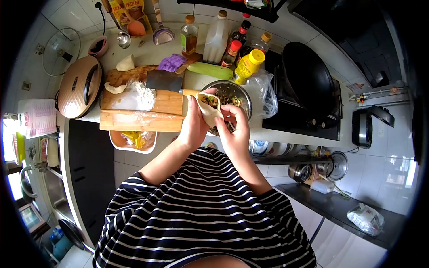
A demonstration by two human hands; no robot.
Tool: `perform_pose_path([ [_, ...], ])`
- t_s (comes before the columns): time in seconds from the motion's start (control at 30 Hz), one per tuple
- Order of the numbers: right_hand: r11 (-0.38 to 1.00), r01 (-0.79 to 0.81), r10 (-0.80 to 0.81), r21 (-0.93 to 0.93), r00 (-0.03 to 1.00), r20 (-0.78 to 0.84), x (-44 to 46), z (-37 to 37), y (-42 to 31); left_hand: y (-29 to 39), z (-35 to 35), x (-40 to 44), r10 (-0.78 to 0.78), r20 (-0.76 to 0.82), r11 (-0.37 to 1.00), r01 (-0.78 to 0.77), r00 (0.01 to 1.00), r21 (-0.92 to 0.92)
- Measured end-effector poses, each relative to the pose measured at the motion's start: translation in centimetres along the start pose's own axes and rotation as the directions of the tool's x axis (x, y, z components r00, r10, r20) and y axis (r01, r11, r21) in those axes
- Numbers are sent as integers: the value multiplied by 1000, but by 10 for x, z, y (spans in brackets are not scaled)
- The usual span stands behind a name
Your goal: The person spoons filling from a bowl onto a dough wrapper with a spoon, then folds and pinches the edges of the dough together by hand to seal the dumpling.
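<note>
Dough wrapper (209, 117) between both hands, long axis running near to far, filling (208, 101) exposed toward the far end. Left hand (193, 129) cradles its left side; right hand (235, 134) fingers grip its right edge, before the steel bowl (245, 93).

The dough wrapper (211, 117) hides most of the left grip's (191, 128) fingers, and the bits of filling (208, 101) in it are too small to identify. Just beyond, the steel bowl (246, 97) is partly covered by the wrapper and the right grip (235, 129). Left of the left grip, the cutting board (169, 102) overlaps a white basin (152, 144). Far beyond, the top edge cuts off a yellow packet (140, 9); nearer than both grips, the bottom edge crops the striped shirt (210, 214).
</note>
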State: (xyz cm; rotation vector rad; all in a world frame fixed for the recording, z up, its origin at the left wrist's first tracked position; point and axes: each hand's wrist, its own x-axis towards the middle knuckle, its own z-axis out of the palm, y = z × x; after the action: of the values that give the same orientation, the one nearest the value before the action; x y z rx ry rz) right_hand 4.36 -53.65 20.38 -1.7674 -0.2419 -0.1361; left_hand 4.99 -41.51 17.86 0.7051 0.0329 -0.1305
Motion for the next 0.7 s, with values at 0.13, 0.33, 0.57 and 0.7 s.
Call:
perform_pose_path([
  [0.13,871,310,-318,-381,947,43,6,-6,-16,4,2,-1,-27,15,992,29,1000,-126],
  [0.33,766,369,-377,-526,921,97,11,-7,-18,0,6,-2,8,15,995,-6,1000,-96],
  [0.57,701,425,-432,-572,892,132,12,-5,-14,-5,4,-1,64,11,997,-64,998,-37],
  [0.7,718,356,-378,-598,921,93,12,-1,-15,-9,4,2,92,-6,996,-92,996,-19],
])
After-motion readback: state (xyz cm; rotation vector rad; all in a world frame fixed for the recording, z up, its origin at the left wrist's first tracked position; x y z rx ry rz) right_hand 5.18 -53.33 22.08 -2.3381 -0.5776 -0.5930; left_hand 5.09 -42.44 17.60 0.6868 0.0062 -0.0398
